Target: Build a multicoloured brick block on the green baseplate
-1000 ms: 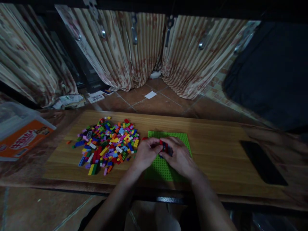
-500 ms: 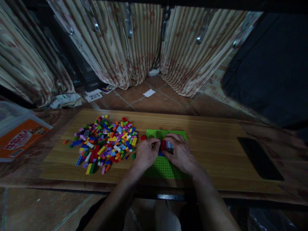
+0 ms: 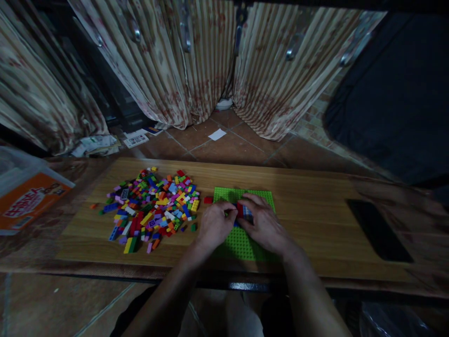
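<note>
Both hands meet over a green studded baseplate (image 3: pixel 242 243) lying on a wooden board (image 3: pixel 315 220). My left hand (image 3: pixel 214 224) is curled, its fingertips pinched against a small stack of red and blue bricks (image 3: pixel 243 211). On the other side, my right hand (image 3: pixel 264 223) wraps round that same stack. The stack sits low over the plate; whether it touches the studs is hidden by the fingers. A heap of loose coloured bricks (image 3: pixel 152 208) lies left of the plate, and one red brick (image 3: pixel 208 200) lies at the plate's far left corner.
A black phone (image 3: pixel 377 230) lies on the board at the right. An orange and white box (image 3: pixel 24 201) stands at the left edge. Striped curtains (image 3: pixel 196 61) hang behind, above a tiled floor with scattered papers (image 3: pixel 101 145).
The hands have kept working the small brick stack over the plate, shifting slightly away from me. The view has tilted a little; the heap and phone have not moved.
</note>
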### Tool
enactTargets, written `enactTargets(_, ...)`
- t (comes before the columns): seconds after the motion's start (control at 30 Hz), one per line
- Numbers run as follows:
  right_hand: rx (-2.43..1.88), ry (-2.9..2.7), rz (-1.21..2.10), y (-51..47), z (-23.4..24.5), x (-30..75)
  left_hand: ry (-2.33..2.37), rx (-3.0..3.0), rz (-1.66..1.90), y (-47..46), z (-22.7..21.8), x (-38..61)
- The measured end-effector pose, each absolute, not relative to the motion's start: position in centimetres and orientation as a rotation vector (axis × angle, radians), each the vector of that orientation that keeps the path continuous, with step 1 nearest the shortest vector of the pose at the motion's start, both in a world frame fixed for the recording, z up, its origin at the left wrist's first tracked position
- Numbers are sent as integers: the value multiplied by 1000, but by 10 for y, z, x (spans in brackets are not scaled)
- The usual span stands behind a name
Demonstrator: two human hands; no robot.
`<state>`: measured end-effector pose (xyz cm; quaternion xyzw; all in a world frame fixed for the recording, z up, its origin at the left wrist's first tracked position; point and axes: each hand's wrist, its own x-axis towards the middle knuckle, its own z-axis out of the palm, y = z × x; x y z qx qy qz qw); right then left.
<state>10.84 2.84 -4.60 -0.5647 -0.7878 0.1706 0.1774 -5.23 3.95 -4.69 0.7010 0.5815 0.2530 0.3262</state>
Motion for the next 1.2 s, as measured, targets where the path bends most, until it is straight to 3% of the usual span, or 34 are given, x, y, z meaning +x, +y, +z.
enactTargets(1.2, -1588, -2164, 581, 28, -43, 113, 1603, 1868, 625, 35, -47, -46)
